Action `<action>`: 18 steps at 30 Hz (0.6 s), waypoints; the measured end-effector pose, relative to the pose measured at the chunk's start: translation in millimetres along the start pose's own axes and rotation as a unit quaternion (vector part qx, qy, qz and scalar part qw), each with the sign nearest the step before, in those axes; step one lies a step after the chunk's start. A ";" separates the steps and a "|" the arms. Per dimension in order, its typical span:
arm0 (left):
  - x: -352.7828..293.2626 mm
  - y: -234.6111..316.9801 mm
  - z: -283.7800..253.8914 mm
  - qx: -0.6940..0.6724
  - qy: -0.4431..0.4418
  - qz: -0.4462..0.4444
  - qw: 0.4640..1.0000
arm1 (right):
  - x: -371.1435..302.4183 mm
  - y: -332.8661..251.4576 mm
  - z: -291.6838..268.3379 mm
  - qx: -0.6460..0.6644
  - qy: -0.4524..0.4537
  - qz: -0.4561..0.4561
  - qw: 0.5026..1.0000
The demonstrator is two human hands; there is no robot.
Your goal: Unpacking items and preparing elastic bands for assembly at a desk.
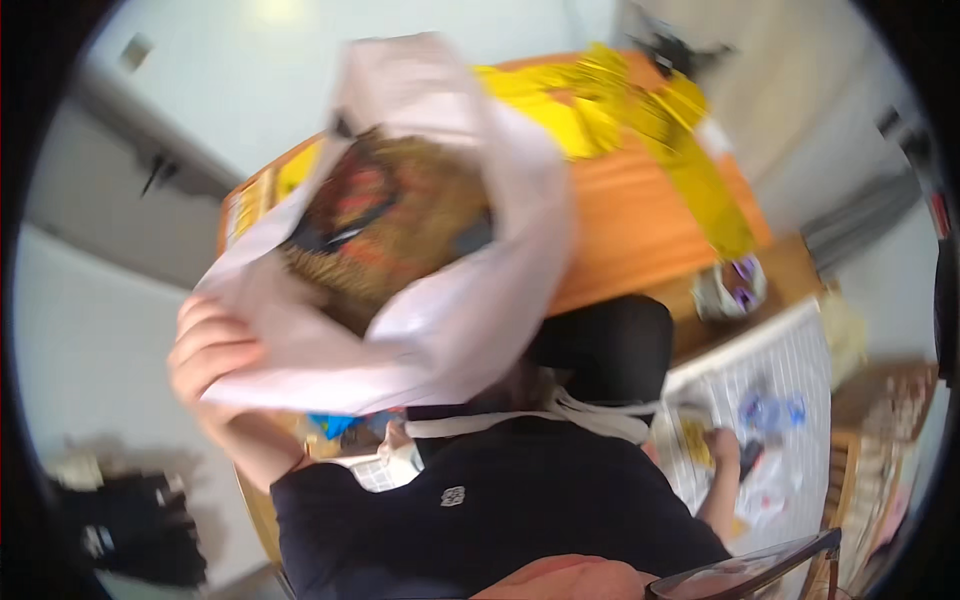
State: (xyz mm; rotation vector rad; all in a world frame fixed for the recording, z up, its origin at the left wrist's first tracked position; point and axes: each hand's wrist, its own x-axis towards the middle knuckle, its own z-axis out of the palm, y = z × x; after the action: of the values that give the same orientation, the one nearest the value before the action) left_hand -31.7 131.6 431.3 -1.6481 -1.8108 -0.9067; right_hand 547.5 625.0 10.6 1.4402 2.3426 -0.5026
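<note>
My left hand (212, 345) is closed on the lower left edge of a large pale pink-white bag (520, 230), its fingers folded over the material. The bag is held up with its mouth spread wide. Inside lies a brown, furry-looking item (420, 235) with reddish patches, and a black strap (375, 210) runs across it. My right hand (722, 442) is low at the right, over a white striped sheet. Its fingers look curled, but blur hides what they hold. A dark object (750, 457) lies against it, and something yellow (695, 438) is on its other side.
Behind the bag is an orange-topped table (630, 215) with crumpled yellow plastic (595, 100) trailing over it. A small white container (730, 288) with purple items stands at its right corner. A clear blue-tinted bottle (772, 411) lies on the white sheet (800, 355).
</note>
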 end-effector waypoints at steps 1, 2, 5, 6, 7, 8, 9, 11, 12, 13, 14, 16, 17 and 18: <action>-3.9 -1.3 -0.9 -0.012 -0.043 0.012 0.999 | -5.8 -7.1 -7.1 0.010 -0.004 0.003 1.000; -10.8 -0.9 -5.8 -0.016 -0.034 0.026 0.999 | -4.2 -7.7 -18.4 0.000 -0.005 -0.038 0.999; -20.5 8.5 -11.8 -0.029 -0.034 0.033 0.998 | -6.8 -9.6 -88.0 -0.100 -0.034 0.046 0.993; -22.3 20.2 -20.6 -0.019 -0.052 0.042 0.998 | -10.6 -39.8 -128.1 -0.096 -0.002 0.026 0.995; -19.7 21.8 -19.5 -0.015 -0.046 0.043 0.998 | -12.0 -36.5 -154.6 -0.137 0.019 0.003 0.990; -19.9 27.4 -18.9 -0.015 -0.053 0.044 0.998 | -31.4 -83.4 -207.2 -0.081 0.021 0.018 0.996; -21.8 31.0 -20.9 -0.018 -0.056 0.046 0.997 | -33.0 -109.9 -251.7 0.000 -0.025 -0.007 1.000; -25.9 32.4 -29.0 -0.015 -0.062 0.051 0.997 | -66.3 -163.9 -327.3 0.027 0.155 -0.103 0.982; -24.8 32.2 -30.1 -0.020 -0.076 0.069 0.995 | -76.2 -179.7 -353.7 0.087 0.203 -0.135 0.966; -29.1 27.1 -30.3 -0.034 -0.081 0.078 0.993 | -82.3 -197.8 -373.4 0.195 0.257 -0.228 0.918; -28.6 26.0 -28.7 -0.036 -0.074 0.082 0.993 | -83.9 -214.7 -388.7 0.297 0.305 -0.316 0.848; -16.4 33.7 -24.8 0.039 -0.108 0.094 0.989 | -75.9 -260.8 -416.8 0.398 0.334 -0.443 0.730; -13.1 34.2 -20.0 0.039 -0.105 0.098 0.989 | -91.3 -313.0 -419.4 0.495 0.325 -0.432 0.680; -11.7 32.7 -13.4 0.055 -0.111 0.107 0.986 | -113.4 -368.3 -416.0 0.586 0.311 -0.416 0.622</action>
State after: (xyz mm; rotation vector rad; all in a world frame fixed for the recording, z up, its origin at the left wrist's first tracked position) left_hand 1.4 114.9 435.2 -1.8895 -1.7452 -0.5376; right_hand 221.2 575.8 471.8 0.6379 3.3465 -2.5178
